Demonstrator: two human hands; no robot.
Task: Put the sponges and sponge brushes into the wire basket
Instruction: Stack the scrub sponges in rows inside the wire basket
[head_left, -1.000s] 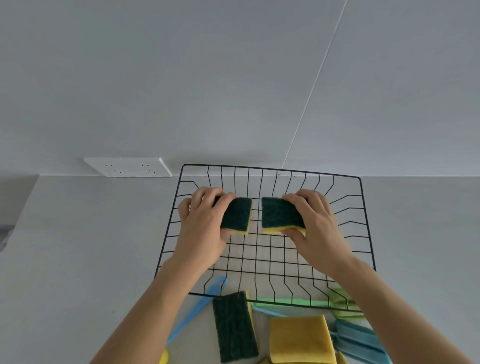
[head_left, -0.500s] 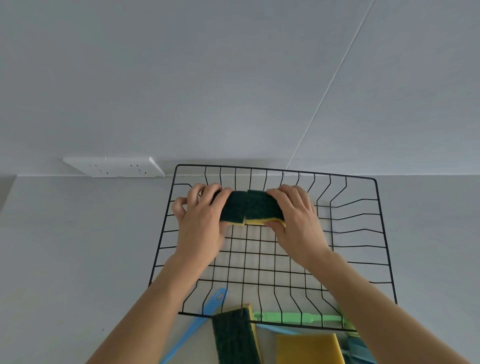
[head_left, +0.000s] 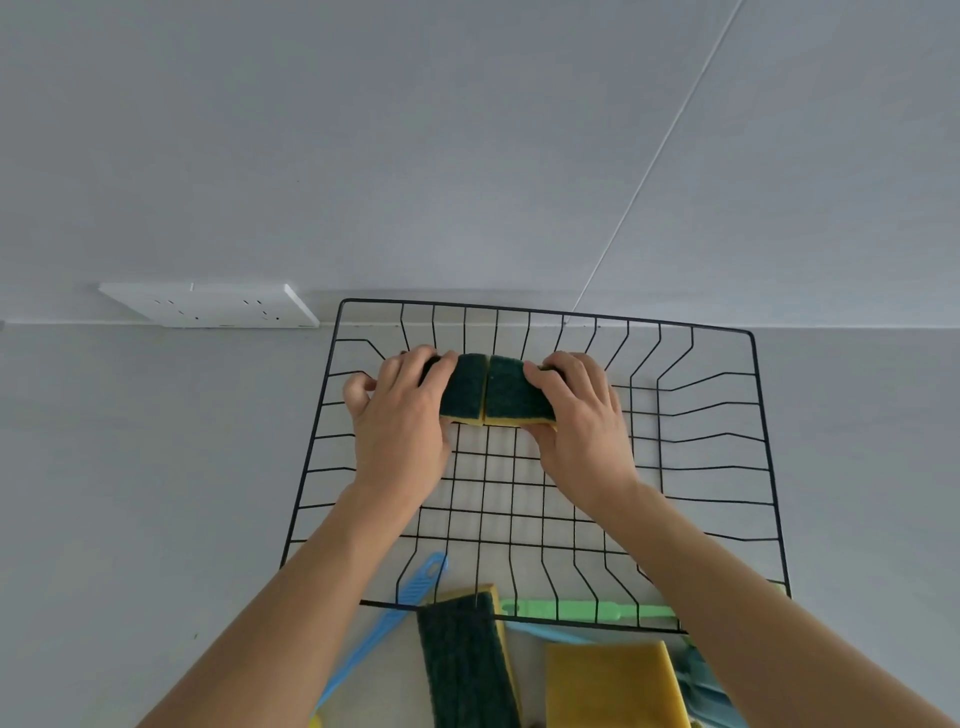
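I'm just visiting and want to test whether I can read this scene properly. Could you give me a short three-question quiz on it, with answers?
1. True or false: the two green-topped sponges held over the wire basket are touching each other.
2. Which colour is the brush handle lying along the basket's near rim? A) red B) green C) black
3. Fill in: the white object on the wall to the left of the basket is a power ____.

Key
1. True: the left hand holds the left sponge, the right hand holds the right sponge, and their inner edges meet.
2. B: the green brush handle.
3. Socket: the socket plate.
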